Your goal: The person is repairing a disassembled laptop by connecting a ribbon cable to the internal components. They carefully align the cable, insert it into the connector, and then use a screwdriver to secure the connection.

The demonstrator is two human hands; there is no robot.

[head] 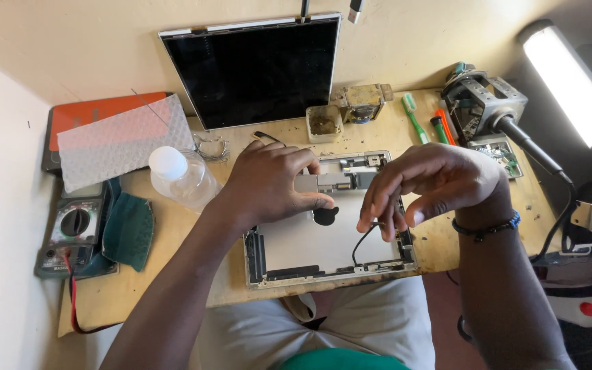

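1. Lying flat at the near edge of the wooden counter [440, 240], the opened tablet shell [323, 243] faces up with its silver back plate and inner parts exposed; its detached dark screen panel [255, 68] leans upright against the wall behind.
2. The shell looks thin, stiff and light, but its insides seem fragile: a thin black cable [361, 243] runs loosely across the plate and would likely tear or kink if tugged. Holding the shell by its metal rim seems safest, and the cable by its end rather than mid-length.
3. The left hand [272, 185] reaches in from the lower left, palm down, fingers curled and pressing on a small grey metal part [327, 182] near the shell's top edge, thumb beside a black round patch [325, 216].
4. The right hand [433, 181] arches over the shell's right side, wrist raised, thumb and fingertips pinched closed on the upper end of the cable.
5. Nearby: a clear plastic bottle [181, 175] with a white cap, a multimeter [73, 229] at far left, a green toothbrush [416, 118] and a grey metal stand [484, 103] at right.
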